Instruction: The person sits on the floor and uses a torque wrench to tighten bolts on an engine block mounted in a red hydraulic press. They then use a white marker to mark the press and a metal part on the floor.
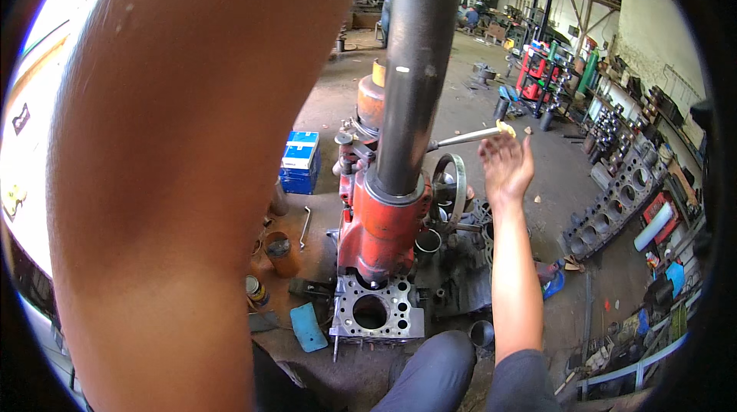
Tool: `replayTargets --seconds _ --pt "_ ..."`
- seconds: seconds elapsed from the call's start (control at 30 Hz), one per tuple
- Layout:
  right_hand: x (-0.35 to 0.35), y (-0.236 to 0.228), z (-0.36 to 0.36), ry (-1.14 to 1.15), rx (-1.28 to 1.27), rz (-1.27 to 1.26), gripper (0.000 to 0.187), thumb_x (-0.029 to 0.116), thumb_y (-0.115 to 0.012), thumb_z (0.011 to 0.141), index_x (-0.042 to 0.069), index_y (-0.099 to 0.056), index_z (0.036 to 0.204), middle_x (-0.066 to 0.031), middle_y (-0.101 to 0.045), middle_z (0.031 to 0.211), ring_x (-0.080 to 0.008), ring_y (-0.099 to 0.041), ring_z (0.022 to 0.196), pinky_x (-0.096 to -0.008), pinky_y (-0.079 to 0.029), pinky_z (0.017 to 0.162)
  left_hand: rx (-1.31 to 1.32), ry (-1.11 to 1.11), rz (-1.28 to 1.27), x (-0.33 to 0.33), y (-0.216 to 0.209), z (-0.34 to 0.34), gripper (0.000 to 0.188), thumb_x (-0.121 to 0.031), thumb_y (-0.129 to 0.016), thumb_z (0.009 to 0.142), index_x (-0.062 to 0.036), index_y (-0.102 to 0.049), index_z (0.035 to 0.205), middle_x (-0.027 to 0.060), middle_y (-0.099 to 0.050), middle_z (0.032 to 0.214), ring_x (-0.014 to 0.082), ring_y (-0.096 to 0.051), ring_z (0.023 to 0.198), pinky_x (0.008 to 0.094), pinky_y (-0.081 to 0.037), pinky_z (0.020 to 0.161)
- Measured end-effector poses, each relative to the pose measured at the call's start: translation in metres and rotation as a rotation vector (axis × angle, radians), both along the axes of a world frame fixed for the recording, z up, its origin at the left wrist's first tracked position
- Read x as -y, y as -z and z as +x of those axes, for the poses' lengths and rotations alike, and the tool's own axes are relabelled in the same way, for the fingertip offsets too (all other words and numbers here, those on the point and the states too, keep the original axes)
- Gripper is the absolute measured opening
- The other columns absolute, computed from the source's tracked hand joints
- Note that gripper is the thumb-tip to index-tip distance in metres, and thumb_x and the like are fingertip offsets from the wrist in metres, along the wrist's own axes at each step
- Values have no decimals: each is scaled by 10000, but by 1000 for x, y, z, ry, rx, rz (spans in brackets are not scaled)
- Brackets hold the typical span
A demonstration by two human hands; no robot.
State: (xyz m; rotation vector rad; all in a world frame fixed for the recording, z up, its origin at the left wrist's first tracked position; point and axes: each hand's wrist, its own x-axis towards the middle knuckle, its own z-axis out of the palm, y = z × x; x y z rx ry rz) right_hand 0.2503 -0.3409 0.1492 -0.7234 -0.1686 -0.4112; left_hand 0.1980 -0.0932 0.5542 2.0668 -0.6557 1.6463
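My right hand (507,170) is raised with its palm showing and fingers stretched out, just below the pale wrapped tip of a metal lever (468,137). It is apart from or only brushing the lever; no grip shows. The lever juts from a red boring machine (380,228) with a tall dark column (421,74) and a handwheel (453,193). The machine stands on an engine block (372,308), whose round bore is open at the front. My left arm (176,182) reaches up very close across the left side; its hand is out of view.
A blue-and-white box (299,162), a rusty can (282,254) and a bent rod (305,228) are left of the machine. A blue sheet (309,327) lies near the block. Another engine block (614,201) and crowded shelves line the right. People sit far back.
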Motion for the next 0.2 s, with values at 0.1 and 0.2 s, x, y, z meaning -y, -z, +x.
replayTargets --seconds 0.1,0.2 --pt "-23 -54 25 -78 162 113 518 526 -501 991 40 -620 1125 -153 -663 1101 -306 -639 980 -438 -495 900 -85 18 -1 1 -3 -6 539 -296 -588 866 54 -599 1276 282 -551 1366 391 -545 1284 404 -433 1099" --pt "-26 -70 34 -52 209 28 535 530 -500 992 35 -603 1165 -166 -665 1117 -302 -640 982 -445 -497 921 -56 -77 73 4 -8 -1 527 -285 -577 873 27 -602 1298 271 -554 1375 388 -549 1284 407 -440 1093"
